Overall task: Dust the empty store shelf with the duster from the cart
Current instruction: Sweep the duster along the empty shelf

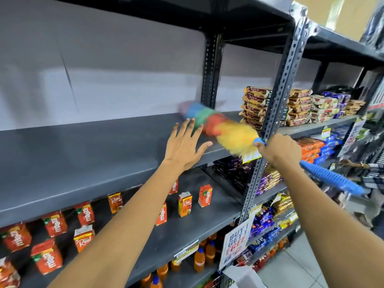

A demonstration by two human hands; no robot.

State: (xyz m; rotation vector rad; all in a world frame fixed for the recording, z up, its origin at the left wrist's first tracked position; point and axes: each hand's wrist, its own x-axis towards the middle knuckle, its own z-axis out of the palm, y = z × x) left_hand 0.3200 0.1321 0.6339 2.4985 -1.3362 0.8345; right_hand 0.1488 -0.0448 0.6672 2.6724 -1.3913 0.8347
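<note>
A bare dark grey shelf (83,150) runs across the left and middle of the head view. A rainbow duster (220,126) with yellow, red, green and blue fluff lies blurred across the shelf's right end. My right hand (278,150) grips its blue ribbed handle (332,179) just behind the fluff, beside the perforated upright post (280,96). My left hand (185,144) hovers over the shelf's front part with fingers spread, its fingertips close to the green and red fluff, holding nothing.
Orange juice cartons (185,204) stand on the shelf below. Stacked biscuit packs (299,107) fill the neighbouring bay to the right. A "buy get free" sign (234,242) hangs low on the post. Another person (365,177) stands at the right edge.
</note>
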